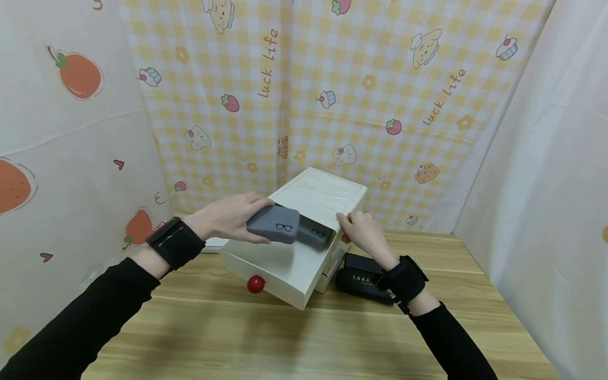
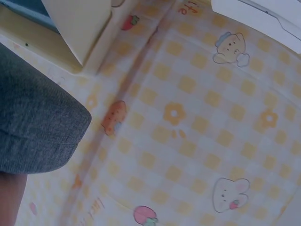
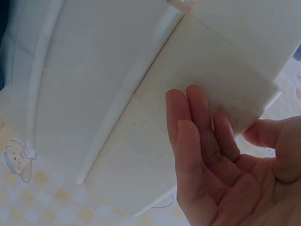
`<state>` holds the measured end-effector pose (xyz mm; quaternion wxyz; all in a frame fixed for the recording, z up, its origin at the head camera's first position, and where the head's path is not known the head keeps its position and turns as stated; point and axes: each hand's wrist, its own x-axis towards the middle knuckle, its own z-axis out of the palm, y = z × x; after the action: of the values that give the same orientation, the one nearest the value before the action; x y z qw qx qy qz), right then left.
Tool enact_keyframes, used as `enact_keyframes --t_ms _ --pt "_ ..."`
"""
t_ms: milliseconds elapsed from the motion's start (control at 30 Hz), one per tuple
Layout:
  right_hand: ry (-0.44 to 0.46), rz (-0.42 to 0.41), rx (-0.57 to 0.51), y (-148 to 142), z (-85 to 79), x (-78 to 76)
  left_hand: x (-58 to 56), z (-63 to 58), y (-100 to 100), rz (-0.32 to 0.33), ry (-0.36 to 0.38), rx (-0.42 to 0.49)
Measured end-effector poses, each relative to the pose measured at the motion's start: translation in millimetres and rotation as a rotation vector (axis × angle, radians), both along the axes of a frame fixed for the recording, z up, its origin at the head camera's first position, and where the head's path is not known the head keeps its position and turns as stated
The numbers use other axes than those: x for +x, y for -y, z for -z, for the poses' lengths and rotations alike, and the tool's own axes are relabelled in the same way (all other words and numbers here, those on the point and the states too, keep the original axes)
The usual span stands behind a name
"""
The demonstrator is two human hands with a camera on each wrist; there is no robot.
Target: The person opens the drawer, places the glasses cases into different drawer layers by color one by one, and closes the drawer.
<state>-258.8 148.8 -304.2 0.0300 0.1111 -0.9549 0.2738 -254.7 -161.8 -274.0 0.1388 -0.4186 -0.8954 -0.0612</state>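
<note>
My left hand [image 1: 230, 217] grips a grey glasses case [image 1: 272, 224] printed with a small pair of glasses, above the pulled-out drawer [image 1: 280, 264] of a white drawer box [image 1: 325, 192]. The same case [image 2: 40, 115] fills the left side of the left wrist view. A second grey glasses case [image 1: 313, 233] lies inside the drawer, partly hidden behind the first. With thumb and fingers, my right hand [image 1: 366, 232] holds the box at its front right edge. The right wrist view shows those fingers [image 3: 200, 146] along the pale side wall, the thumb at its edge.
A red round knob [image 1: 256, 284] sticks out from the drawer front. Beside the box on the right, a black case [image 1: 363, 278] with gold lettering rests on the wooden table [image 1: 214, 332]. Patterned cloth [image 1: 294, 105] hangs behind, with white cloth at both sides.
</note>
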Motion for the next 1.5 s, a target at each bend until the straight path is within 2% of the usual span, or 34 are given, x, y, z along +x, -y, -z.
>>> enact_keyframes --t_ms 400,867,1133,1300,1500 --pt "0.001 -0.001 0.006 -1 0.7 -0.5 3.2 12.0 -26 0.076 -0.002 -0.106" --pt "-0.008 -0.004 0.009 -2 2.3 -1.3 2.0 25.0 -41 0.105 0.040 -0.177" --pt "-0.010 -0.011 0.003 -2 4.0 -1.8 2.3 33.0 -48 0.055 0.110 -0.255" --pt "-0.010 -0.014 -0.003 -2 3.9 -1.3 1.7 37.0 -50 0.027 0.149 -0.262" --pt "-0.010 -0.015 -0.006 -2 2.9 -1.5 0.1 39.5 -50 0.020 0.145 -0.262"
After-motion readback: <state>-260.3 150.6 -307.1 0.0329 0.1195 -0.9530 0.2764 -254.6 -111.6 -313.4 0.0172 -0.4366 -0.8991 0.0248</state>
